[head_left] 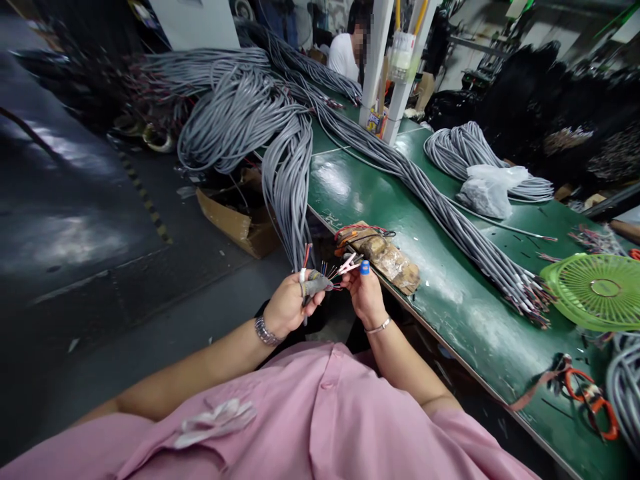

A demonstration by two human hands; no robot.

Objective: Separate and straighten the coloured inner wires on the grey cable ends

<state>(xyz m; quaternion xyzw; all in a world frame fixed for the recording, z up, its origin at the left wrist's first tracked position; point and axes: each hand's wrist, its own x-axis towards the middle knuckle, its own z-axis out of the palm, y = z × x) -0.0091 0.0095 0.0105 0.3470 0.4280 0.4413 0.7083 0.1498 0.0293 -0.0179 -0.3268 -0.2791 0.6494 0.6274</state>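
My left hand [293, 303] is closed around the end of a grey cable [316, 285] whose thin coloured wires [327, 269] fan out toward the right. A grey finger cot covers one of its fingers and a watch sits on that wrist. My right hand [365, 293] is closed on a small pink-handled clip or tool [349, 265] held right at the wire tips; a blue band wraps one fingertip. Both hands hover just off the near edge of the green workbench [450, 293]. A brown taped block [390, 257] with red and black leads lies on the bench beside them.
A thick bundle of grey cables [287, 173] drapes off the bench's left edge; another [450, 220] runs along it. A white plastic bag [487, 190], green fan guard [597, 290] and orange-handled tool [587, 393] lie to the right. A cardboard box [240, 223] sits on the floor. A person [345, 53] sits far back.
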